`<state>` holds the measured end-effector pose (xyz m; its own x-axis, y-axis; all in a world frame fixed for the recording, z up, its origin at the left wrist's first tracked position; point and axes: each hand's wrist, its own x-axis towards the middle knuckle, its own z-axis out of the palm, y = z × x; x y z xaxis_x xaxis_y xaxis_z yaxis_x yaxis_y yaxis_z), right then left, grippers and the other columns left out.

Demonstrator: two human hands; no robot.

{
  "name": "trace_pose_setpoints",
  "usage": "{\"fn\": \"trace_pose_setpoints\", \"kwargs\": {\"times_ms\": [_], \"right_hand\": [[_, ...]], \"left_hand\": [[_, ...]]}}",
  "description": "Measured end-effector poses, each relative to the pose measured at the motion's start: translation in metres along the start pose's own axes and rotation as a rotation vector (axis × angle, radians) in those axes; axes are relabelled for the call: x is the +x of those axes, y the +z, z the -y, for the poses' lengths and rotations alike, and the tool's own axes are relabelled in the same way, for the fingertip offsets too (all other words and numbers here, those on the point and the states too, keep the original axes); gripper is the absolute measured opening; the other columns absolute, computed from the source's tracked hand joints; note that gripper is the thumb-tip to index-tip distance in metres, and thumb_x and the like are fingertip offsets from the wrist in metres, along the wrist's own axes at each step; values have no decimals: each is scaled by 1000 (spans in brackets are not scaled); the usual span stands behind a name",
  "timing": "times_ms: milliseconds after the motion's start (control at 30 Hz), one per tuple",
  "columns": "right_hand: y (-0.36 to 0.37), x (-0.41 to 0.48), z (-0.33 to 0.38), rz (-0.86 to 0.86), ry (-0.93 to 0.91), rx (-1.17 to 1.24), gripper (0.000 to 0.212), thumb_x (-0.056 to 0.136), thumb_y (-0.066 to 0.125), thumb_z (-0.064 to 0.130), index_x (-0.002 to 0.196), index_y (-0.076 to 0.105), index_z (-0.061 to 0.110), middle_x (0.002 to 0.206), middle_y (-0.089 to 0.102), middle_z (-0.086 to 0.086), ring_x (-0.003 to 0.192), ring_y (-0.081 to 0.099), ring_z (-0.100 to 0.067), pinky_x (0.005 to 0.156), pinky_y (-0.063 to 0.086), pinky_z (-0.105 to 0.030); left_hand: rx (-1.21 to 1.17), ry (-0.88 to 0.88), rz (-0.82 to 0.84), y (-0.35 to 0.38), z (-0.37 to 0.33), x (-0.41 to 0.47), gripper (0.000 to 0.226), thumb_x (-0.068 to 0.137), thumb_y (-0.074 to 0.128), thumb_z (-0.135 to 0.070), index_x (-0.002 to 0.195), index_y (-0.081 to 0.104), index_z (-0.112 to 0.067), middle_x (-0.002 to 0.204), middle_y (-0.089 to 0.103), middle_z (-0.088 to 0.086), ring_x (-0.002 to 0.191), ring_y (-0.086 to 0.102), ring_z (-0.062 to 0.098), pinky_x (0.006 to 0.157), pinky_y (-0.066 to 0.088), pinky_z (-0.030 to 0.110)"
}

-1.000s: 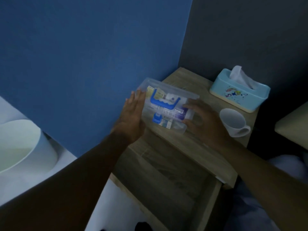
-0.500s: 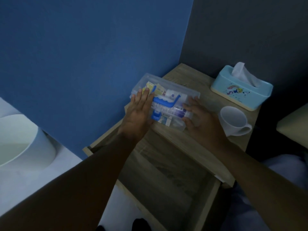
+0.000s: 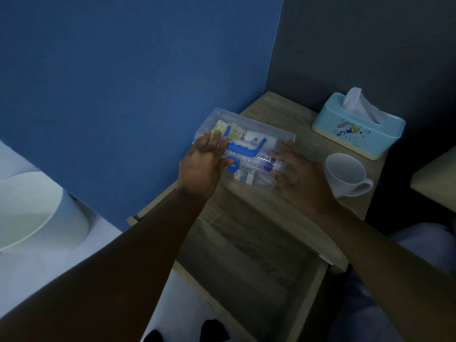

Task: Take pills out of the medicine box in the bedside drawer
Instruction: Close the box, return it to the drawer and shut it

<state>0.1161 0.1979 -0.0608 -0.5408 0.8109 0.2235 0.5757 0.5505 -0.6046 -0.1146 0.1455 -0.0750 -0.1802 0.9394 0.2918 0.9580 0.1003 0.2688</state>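
Medicine box (image 3: 246, 146), a clear rectangular plastic case with a blue carrying handle and small packets showing through its lid, sits on the wooden bedside surface (image 3: 291, 208) with both hands on it. The left hand (image 3: 204, 164) lies flat with fingers spread over the box's left end, thumb near the blue latch at the front; the right hand (image 3: 298, 178) cups the right end with fingers curled against the lid and side wall, gripping nothing else. Judging from this, the box is already out of the drawer and set down, but its lid looks closed, so unlatching it, lifting the lid and picking out the pills all remain. Below the hands, the wooden drawer (image 3: 246, 262) stands pulled open, and it appears bare inside as far as the dim light shows. To the right of the box stand a white ceramic mug (image 3: 345, 176) and, further back, a light blue tissue box (image 3: 357, 127) with a tissue poking up. A blue wall rises behind.
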Motion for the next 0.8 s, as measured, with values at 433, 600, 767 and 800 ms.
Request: {"fn": "trace_pose_setpoints", "kwargs": {"times_ms": [433,600,767,800], "right_hand": [[1,0,3,-1,18,45,44,95,61,14,138,53,19,158,35,-3,151,20,-14,122,25,-44],[1,1,1,-3,20,32,43,95,63,16,137,54,17,157,38,-4,150,23,-16,121,27,-45],[-2,11,18,-144,6,-42,31,93,55,42,109,67,18,116,69,-2,107,66,-13,88,57,-41],[-3,15,22,-201,11,-24,28,92,55,41,102,67,18,103,70,1,94,67,-10,80,59,-37]], "left_hand": [[193,86,-71,12,9,-5,69,87,65,-43,145,43,-13,152,45,8,143,36,28,120,22,41],[197,109,-175,12,11,-4,64,81,73,-39,136,56,-12,141,57,8,134,51,29,116,31,50],[-8,-5,-166,-2,7,2,73,71,62,-73,121,69,-20,131,66,0,128,55,11,119,24,44],[-132,-97,-158,-8,5,7,76,69,55,-82,115,73,-24,126,69,-3,125,57,7,118,26,39]]}}
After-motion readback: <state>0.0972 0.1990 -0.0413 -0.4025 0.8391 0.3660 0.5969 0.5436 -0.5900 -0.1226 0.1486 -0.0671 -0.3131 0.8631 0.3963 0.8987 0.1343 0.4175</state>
